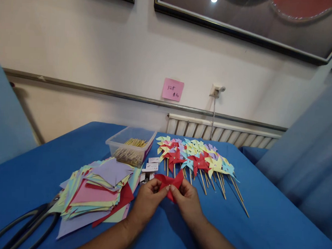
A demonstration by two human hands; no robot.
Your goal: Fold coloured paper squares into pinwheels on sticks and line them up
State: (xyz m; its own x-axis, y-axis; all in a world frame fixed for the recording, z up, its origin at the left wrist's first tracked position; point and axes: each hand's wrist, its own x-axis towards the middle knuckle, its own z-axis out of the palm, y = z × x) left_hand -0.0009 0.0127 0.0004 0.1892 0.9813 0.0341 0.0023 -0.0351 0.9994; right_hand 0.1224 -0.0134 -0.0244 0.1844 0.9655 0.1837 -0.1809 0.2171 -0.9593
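Between my two hands is a red paper pinwheel [175,180], its blades folded in toward the centre. My left hand [149,198] pinches it from the left, with the thumb at the middle beside a small shiny pin. From the other side my right hand [189,201] grips it too, thumb tip close to the left one. Just behind the hands stand small white boxes [150,167]. Finished pinwheels on sticks [198,162] in red, yellow, blue and purple lie in a pile beyond my right hand.
Left of my hands lies a stack of coloured paper squares [98,198], with large black-handled scissors [34,221] beside it. A clear plastic box [149,138] holds many thin sticks. Everything rests on a blue-covered table [274,222] against a wall with a radiator [198,129].
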